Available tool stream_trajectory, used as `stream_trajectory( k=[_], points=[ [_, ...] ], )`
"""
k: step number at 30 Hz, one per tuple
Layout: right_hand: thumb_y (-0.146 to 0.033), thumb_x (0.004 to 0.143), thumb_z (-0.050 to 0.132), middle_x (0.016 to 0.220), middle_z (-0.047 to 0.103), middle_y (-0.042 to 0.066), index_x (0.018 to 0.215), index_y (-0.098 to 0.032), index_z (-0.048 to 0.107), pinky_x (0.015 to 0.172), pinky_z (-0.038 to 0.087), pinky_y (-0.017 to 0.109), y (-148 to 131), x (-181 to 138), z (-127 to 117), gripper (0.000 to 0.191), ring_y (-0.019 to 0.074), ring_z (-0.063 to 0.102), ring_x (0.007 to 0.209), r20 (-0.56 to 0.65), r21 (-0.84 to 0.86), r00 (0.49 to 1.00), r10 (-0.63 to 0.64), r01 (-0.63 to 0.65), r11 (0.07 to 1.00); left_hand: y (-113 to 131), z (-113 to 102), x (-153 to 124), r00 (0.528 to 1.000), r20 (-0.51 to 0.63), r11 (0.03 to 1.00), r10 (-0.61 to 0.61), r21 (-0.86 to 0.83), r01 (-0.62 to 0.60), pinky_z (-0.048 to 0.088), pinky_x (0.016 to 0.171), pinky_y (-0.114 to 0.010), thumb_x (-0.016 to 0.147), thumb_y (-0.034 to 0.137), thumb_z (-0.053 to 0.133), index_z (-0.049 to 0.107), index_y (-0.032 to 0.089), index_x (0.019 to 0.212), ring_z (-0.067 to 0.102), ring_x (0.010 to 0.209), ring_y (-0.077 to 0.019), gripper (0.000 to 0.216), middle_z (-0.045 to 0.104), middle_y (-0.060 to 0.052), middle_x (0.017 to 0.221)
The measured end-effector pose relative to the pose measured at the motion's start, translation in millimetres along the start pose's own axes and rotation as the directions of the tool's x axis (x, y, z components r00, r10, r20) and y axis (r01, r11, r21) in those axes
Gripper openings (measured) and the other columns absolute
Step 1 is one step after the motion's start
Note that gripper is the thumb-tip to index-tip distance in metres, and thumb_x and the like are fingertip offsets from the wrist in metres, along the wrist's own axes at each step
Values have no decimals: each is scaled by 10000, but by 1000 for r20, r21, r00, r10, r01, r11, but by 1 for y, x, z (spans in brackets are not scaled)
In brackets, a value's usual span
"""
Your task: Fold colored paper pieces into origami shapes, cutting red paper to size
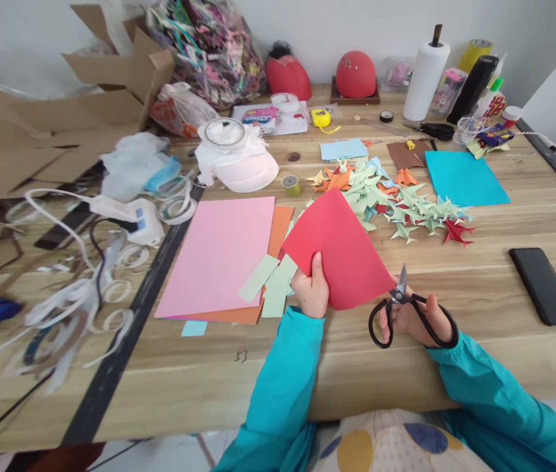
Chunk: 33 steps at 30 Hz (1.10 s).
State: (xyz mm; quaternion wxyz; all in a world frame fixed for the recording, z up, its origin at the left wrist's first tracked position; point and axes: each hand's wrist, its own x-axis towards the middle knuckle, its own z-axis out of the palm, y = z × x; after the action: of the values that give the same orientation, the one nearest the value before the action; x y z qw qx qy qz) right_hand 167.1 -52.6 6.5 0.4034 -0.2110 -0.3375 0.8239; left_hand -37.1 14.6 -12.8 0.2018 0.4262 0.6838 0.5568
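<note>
My left hand (311, 288) grips a sheet of red paper (339, 252) near its lower left edge, thumb on top. In my right hand (418, 321) are black-handled scissors (398, 295), their handles spread around the fingers and thumb. The blades point up, close to the right corner of the red sheet. Beyond the sheet lies a pile of folded paper shapes (364, 190), mostly pale green with some orange, red and blue. Pale green strips (274, 288) rest by my left hand, partly on a pink sheet (223, 252) stacked over orange paper (280, 229).
A phone (546, 285) lies at the right. Blue paper (465, 178), a tape roll (290, 185) and a yellow tape measure (320, 118) are farther back. Cables and white strips (111, 295) clutter the left, before a cardboard box (111, 92). A white bottle-shaped roll (425, 82) stands behind.
</note>
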Motion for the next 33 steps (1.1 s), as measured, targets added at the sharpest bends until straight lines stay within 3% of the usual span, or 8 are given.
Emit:
stream_trajectory(
  k=[6,33],
  points=[
    [-821,700,467,863,588,60,1375,-254,392,715,509,426,0,0,1,884,216,602,769,-38,-2,999,-2,2,1000,-3,0,1,1000,-1,1000,4,4,-4,535,847,-389,854,546,522,700,111,997,677,975,-272,491,724,-156,1000],
    [-816,715,455,849,607,74,1378,-226,408,680,523,434,1,1,4,888,234,612,762,-54,28,997,-60,62,998,-4,-1,3,1000,-19,1000,15,-4,-15,539,846,-379,853,533,531,709,110,996,682,971,-272,482,728,-154,986]
  ],
)
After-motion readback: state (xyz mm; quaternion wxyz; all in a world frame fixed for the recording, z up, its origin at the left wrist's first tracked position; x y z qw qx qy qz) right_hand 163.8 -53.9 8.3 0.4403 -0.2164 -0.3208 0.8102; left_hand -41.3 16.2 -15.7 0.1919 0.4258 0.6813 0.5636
